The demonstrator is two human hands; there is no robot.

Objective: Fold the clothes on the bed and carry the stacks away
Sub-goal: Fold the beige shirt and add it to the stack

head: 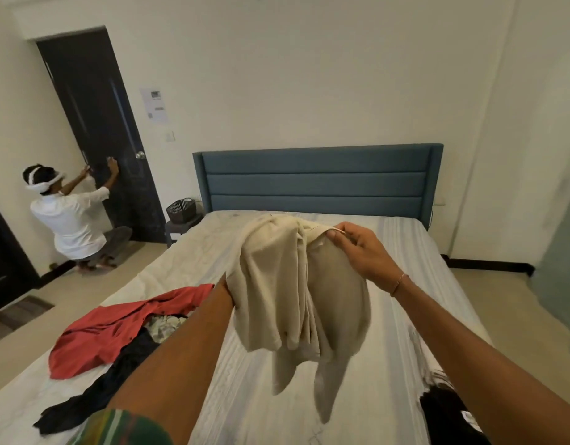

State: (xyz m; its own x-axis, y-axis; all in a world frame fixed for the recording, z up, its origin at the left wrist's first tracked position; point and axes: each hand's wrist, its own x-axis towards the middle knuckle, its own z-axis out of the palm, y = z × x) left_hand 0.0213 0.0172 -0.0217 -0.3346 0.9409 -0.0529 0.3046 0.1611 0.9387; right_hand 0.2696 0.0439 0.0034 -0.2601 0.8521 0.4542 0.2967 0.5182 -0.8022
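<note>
Behind the cream garment (277,284), the left hand (225,285) is almost hidden.

The room is lit evenly by soft, rather dim light; no strong shadows or glare are seen. Straight lines are bent near the edges by the wide lens. Fine detail is slightly blurred everywhere.

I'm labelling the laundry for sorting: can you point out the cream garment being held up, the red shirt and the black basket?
cream garment (277,284), head view, on its hanging front panel.
red shirt (117,329), head view, mid-body, flat on bed.
black basket (180,211), head view, its mesh side wall.
</note>
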